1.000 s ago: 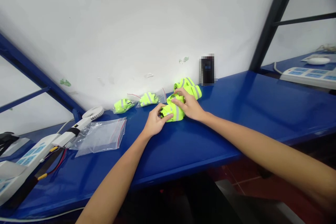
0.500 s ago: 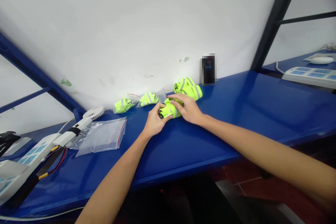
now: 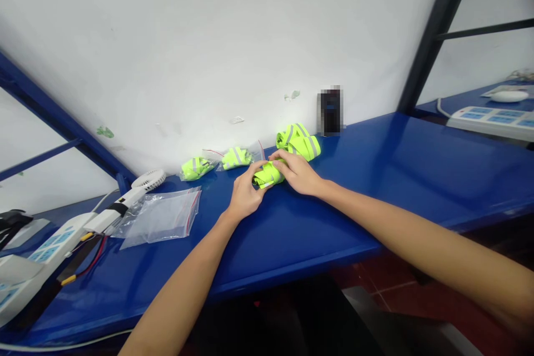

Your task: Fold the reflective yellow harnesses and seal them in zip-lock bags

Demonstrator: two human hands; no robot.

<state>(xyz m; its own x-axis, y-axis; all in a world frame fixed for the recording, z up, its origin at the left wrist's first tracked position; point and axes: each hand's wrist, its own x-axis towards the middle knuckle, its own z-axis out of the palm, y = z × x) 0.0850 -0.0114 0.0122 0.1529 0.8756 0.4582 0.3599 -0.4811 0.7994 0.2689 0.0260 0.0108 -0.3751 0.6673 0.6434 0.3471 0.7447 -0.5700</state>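
Observation:
Between my two hands, on the blue table (image 3: 258,245), is a rolled neon-yellow reflective strap (image 3: 267,174) with grey stripes. My left hand (image 3: 247,191) is closed round its left end, thumb in front and fingers behind. My right hand (image 3: 298,171) grips its right end, fingers bent over the top. Just behind my right hand lies a looser pile of the same reflective strap (image 3: 304,143). Two more rolls in clear bags rest by the wall, one bagged roll (image 3: 196,168) on the left and another bagged roll (image 3: 236,158) nearer my hands.
Flat clear zip bags (image 3: 162,217) lie to the left. Beside them are a white handheld fan (image 3: 149,179) and a white power strip (image 3: 52,245) with cables. A dark blurred-out object (image 3: 331,112) stands against the wall (image 3: 187,55). Another power strip (image 3: 492,118) sits far right.
My right hand's fingers have shifted slightly, and the roll looks a little more compact between my hands. Everything else stays where it was.

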